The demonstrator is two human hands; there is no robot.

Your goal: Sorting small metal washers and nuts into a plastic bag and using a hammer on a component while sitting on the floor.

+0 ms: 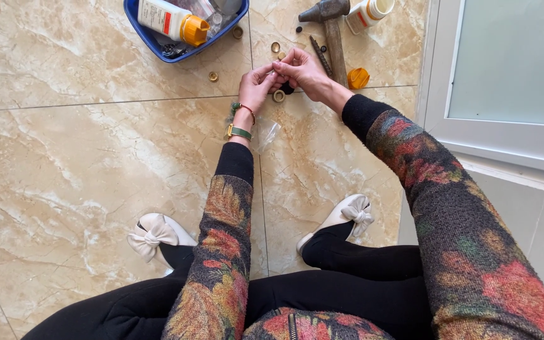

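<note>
Head view: left hand (256,85) and right hand (302,70) meet fingertip to fingertip above the floor (96,157), both pinched shut on one small part, too tiny to identify; hammer (330,28) just beyond.

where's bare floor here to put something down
The widest bare tile lies left of the left hand, below the blue tray. A smaller patch sits between the shoes. Around the right hand it is crowded: hammer, orange cap, small rings and a white bottle.
</note>
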